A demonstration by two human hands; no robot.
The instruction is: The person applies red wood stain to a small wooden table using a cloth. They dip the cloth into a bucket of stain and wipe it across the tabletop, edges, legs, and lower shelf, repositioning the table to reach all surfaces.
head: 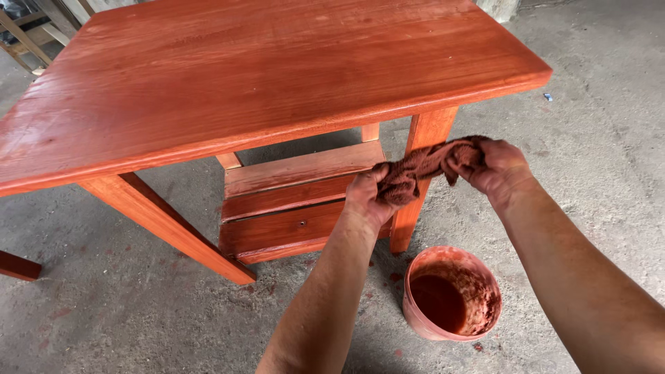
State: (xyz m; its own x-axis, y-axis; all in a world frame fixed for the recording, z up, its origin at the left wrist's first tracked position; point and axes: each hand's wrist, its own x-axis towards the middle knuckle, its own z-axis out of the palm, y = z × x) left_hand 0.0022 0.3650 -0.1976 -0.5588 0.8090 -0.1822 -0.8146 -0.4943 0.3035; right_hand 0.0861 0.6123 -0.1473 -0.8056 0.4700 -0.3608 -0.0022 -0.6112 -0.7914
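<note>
The red-stained wooden table [277,76] with its glossy tabletop stands on the concrete floor [104,305], a slatted lower shelf [298,201] beneath it. Just in front of the table's near right leg [428,135], the left hand [366,201] and the right hand [495,166] are apart, each clenched on one end of a twisted, stain-soaked brown rag [419,170] stretched between them. Below the leg, on the floor, sits a round stain-smeared plastic tub [451,294] holding dark red liquid.
</note>
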